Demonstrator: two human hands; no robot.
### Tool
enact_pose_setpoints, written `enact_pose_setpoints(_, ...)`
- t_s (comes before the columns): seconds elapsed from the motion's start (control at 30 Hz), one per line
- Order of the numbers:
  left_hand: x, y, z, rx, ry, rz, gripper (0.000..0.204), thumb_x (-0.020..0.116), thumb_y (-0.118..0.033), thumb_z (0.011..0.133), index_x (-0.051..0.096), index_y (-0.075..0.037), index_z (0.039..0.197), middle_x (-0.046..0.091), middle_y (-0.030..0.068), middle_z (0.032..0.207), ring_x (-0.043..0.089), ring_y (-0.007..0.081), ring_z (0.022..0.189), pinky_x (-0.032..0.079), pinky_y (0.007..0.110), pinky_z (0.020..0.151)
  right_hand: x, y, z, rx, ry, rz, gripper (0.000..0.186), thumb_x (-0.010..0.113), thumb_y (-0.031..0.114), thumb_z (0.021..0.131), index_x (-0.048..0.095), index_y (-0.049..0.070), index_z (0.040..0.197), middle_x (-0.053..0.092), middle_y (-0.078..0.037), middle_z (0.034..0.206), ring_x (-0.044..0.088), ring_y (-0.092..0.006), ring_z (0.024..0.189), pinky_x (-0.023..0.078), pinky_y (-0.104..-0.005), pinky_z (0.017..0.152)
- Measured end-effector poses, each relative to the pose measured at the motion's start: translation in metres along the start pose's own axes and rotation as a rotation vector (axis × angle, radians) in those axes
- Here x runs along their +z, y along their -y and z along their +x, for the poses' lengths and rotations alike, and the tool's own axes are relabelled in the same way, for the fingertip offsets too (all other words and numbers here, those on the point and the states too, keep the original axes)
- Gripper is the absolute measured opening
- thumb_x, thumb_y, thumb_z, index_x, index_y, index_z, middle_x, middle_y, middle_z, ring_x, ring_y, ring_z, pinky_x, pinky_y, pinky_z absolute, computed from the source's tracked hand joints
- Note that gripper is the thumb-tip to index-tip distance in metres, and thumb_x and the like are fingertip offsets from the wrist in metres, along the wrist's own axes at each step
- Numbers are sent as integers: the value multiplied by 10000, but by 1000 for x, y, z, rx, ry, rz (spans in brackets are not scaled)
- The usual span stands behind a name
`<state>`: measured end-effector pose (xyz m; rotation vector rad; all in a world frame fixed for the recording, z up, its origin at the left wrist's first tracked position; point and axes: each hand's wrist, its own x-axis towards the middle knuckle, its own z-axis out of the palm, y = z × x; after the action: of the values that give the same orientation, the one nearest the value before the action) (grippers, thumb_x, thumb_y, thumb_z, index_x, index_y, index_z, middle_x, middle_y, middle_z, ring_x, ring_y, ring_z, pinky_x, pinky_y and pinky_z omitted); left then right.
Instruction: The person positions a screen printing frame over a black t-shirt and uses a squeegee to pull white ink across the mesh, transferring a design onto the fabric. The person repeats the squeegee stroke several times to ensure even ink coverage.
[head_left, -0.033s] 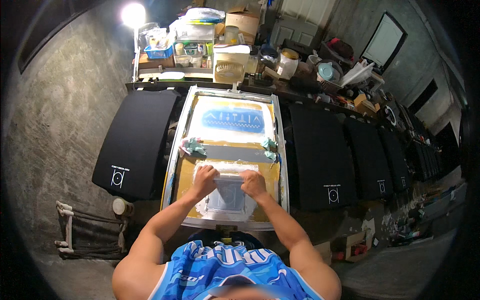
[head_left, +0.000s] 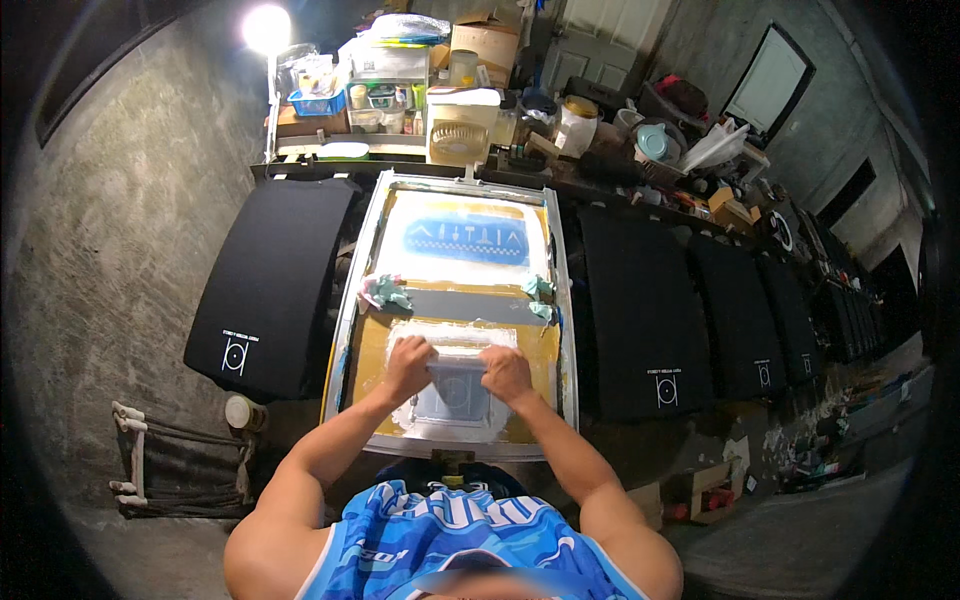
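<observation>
Squeegee in left hand, right hand, apart from frame edges

There are two hands, one framed screen, one lamp and at least four black cloths.

The left hand and the right hand are curled up, so I can't see all their fingertips. A pale bar goes between them, but its ends are hidden by the hands. The big frame covers what is under it. I can't tell if the crumpled green scraps are cloth or paper. The blue shirt is cut off at the bottom, with a blurry smudge over part of it. The lamp is too bright to show its shape. Far right, the last black boards melt into the dark.
</observation>
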<state>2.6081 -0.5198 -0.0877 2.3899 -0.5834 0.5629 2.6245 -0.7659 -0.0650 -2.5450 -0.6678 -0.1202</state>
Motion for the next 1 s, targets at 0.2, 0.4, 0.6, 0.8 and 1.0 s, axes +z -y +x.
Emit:
enact_pose_setpoints(0.2, -35, -40, -81, 118, 126, -98, 276, 724, -66, 553, 644, -93, 816, 568, 82, 794, 577, 299, 764, 426, 423, 670, -12, 48, -87, -94, 77, 43, 171, 619, 89, 652, 685, 54, 806, 690, -158, 814, 676, -358, 786, 508, -490, 712)
enact_pose_setpoints(0.4, -27, -31, -55, 146, 44, -93, 256, 681, -10, 568, 635, -78, 811, 554, 106, 769, 572, 318, 750, 441, 435, 676, -24, 35, -65, -83, 153, 4, 161, 602, 88, 672, 691, 68, 805, 684, -157, 808, 665, -373, 810, 482, -482, 737)
enact_pose_setpoints(0.6, 2, 10, 7, 64, -97, -4, 236, 686, 1, 601, 640, -90, 814, 601, 82, 816, 601, 301, 816, 440, 426, 740, 3, 3, 12, -7, -166, -5, 174, 570, 57, 679, 698, 66, 797, 692, -161, 816, 663, -381, 819, 484, -482, 751)
enact_pose_setpoints(0.8, -25, -29, -73, 168, 12, -55, 270, 694, -37, 544, 647, -91, 805, 534, 80, 755, 574, 291, 733, 433, 428, 668, 5, 39, -77, -161, -84, 20, 131, 585, 126, 700, 677, 87, 785, 668, -137, 771, 664, -341, 746, 473, -477, 701)
enact_pose_setpoints(1.0, -40, -53, -109, 111, 84, -149, 280, 675, -30, 542, 664, -88, 816, 563, 85, 759, 576, 307, 723, 438, 419, 656, -21, 59, -109, -145, 201, 90, 162, 635, 101, 664, 707, 84, 809, 709, -136, 838, 675, -330, 795, 459, -455, 741)
